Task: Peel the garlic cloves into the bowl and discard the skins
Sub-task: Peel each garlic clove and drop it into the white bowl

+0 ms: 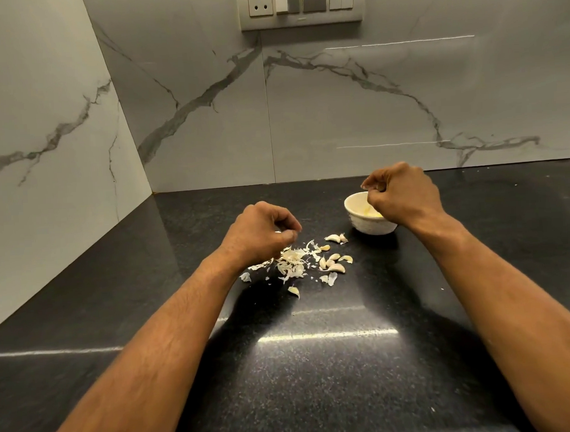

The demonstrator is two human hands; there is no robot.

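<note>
A small white bowl (359, 220) stands on the black counter (316, 361) with pale peeled garlic inside. My right hand (403, 194) hovers over the bowl, partly covering it, with its fingers curled downward. Whether they hold anything is hidden. My left hand (258, 233) hangs just above a heap of garlic skins (292, 264), thumb and fingers pinched on a small white bit of skin. Several unpeeled garlic cloves (334, 262) lie to the right of the heap, two more cloves (335, 238) nearer the bowl, and one clove (294, 291) lies in front.
Marble-patterned walls close the counter at the back (338, 115) and on the left (45, 144), meeting in a corner. A switch and socket panel (300, 6) sits high on the back wall. Loose skin flakes (245, 277) are scattered around the heap.
</note>
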